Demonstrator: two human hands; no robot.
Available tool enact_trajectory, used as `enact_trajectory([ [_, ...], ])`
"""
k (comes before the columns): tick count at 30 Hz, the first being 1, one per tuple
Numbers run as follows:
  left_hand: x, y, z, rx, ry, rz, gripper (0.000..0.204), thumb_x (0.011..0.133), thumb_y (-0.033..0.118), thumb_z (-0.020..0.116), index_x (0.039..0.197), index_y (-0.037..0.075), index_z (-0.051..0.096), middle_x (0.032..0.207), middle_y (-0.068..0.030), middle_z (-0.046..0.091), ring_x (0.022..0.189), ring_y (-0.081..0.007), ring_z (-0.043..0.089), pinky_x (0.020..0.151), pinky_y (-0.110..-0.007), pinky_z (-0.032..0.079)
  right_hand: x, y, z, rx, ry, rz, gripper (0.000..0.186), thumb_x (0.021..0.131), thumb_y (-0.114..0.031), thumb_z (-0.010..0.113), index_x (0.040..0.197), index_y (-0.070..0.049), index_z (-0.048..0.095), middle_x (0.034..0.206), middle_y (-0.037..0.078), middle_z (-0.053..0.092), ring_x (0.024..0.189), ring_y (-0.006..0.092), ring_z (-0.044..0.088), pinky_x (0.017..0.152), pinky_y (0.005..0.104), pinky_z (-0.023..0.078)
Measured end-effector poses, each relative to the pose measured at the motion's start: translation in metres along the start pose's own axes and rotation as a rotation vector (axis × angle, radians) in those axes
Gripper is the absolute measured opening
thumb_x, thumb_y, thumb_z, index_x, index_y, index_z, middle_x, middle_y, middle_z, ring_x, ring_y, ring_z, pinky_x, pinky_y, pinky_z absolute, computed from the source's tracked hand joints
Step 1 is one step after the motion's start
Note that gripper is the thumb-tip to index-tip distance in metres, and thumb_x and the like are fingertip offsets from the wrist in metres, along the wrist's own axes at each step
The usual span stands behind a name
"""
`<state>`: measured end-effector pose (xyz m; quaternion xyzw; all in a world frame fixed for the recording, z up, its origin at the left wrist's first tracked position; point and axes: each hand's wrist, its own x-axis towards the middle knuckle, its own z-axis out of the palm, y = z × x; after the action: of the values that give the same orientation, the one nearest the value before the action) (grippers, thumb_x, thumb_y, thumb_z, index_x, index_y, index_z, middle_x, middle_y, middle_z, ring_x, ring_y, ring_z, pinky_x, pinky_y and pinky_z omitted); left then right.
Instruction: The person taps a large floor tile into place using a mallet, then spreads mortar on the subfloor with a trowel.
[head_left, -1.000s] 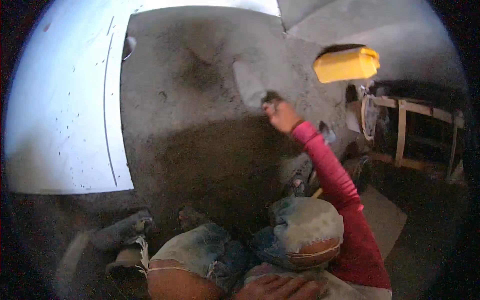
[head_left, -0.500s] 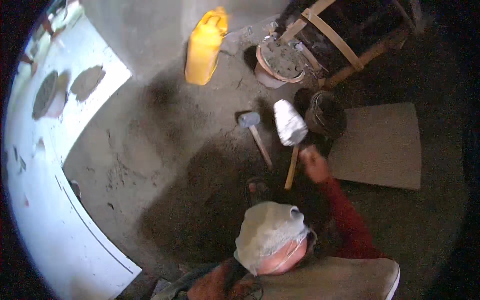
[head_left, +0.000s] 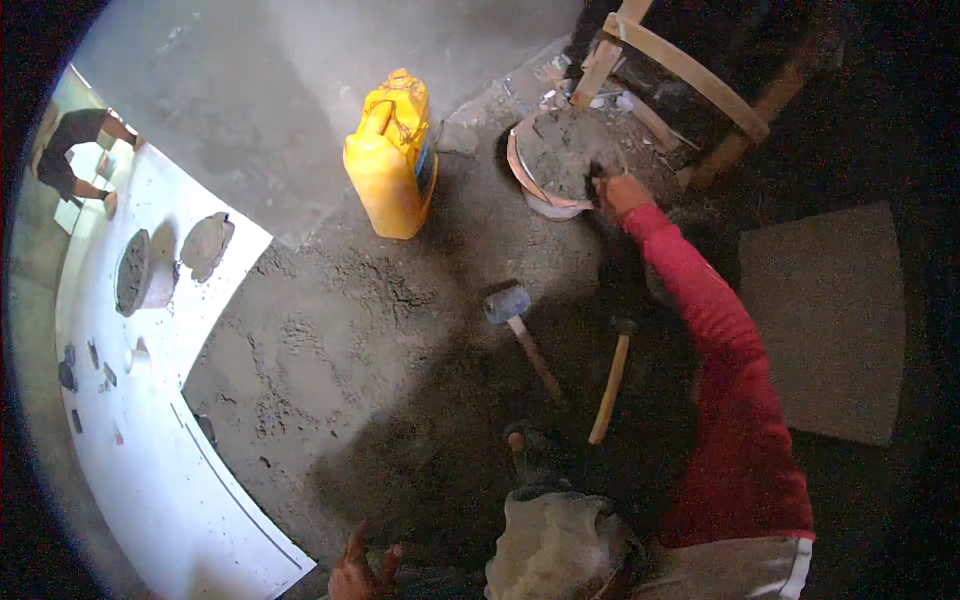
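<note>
My right hand [head_left: 624, 196], in a red sleeve, reaches out to the rim of a round tub [head_left: 545, 203] filled with grey mortar [head_left: 568, 150]. Its fingers are closed around the dark handle of a trowel, whose blade is hidden, seemingly in the mortar. Low in the view, my left hand [head_left: 362, 572] holds nothing, its fingers apart. Between my arms shows my bent knee [head_left: 550, 540] in pale cloth. On the floor ahead of it lie a mallet [head_left: 508, 305] with a grey head and a hammer [head_left: 612, 385] with a wooden handle.
A yellow jerrycan [head_left: 392, 165] stands left of the tub. Wooden framing [head_left: 690, 75] rises behind it. A flat brown board [head_left: 825, 325] lies at right. At left, a long white sheet [head_left: 215, 480] carries a mortar bucket [head_left: 158, 280] and a mortar heap [head_left: 207, 247]; another person [head_left: 80, 140] leans over its far end.
My right hand has moved forward with the trowel, from beside the hammer to the mortar tub. My left hand has shifted left, and its fingers have spread. The whole view has shifted.
</note>
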<state>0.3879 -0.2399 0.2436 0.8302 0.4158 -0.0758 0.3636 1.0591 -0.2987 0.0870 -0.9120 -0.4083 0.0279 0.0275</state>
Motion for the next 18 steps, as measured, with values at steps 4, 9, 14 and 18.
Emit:
enact_trajectory([
  [4,-0.004,0.01,0.012,0.104,0.074,0.005,0.043,0.088,0.026,0.06,0.126,0.009,0.05,0.111,-0.0207,0.062,0.094,-0.0391,0.061,0.074,-0.046,0.05,-0.004,-0.014,-0.011,0.034,0.07,0.007,0.04,0.095,-0.034,0.044,0.103,0.003,0.059,0.084,0.026,0.064,0.085,0.0424,0.062,0.071,0.0512,0.049],
  [9,0.002,0.023,0.007,0.148,-0.006,-0.02,0.046,0.088,0.029,0.061,0.128,0.009,0.049,0.107,-0.0192,0.064,0.091,-0.0399,0.062,0.069,-0.046,0.051,0.008,-0.04,-0.051,0.429,-0.358,0.297,0.044,0.096,-0.034,0.043,0.091,0.005,0.061,0.071,0.022,0.063,0.063,0.0335,0.066,0.062,0.0439,0.052],
  [14,0.002,0.025,-0.002,0.035,0.047,-0.082,0.048,0.088,0.03,0.062,0.13,0.01,0.048,0.105,-0.0207,0.064,0.092,-0.0397,0.062,0.066,-0.046,0.051,0.001,-0.046,-0.049,0.663,-0.241,0.311,0.054,0.096,-0.04,0.044,0.068,0.005,0.056,0.049,0.012,0.052,0.038,0.0238,0.053,0.04,0.0388,0.044],
  [18,-0.001,0.01,0.007,0.137,-0.003,-0.038,0.051,0.087,0.029,0.063,0.132,0.01,0.046,0.105,-0.0214,0.064,0.09,-0.039,0.063,0.063,-0.045,0.049,0.013,-0.036,-0.03,0.637,-0.207,0.011,0.05,0.095,-0.041,0.045,0.071,0.001,0.055,0.054,0.01,0.054,0.043,0.0226,0.055,0.039,0.0391,0.043],
])
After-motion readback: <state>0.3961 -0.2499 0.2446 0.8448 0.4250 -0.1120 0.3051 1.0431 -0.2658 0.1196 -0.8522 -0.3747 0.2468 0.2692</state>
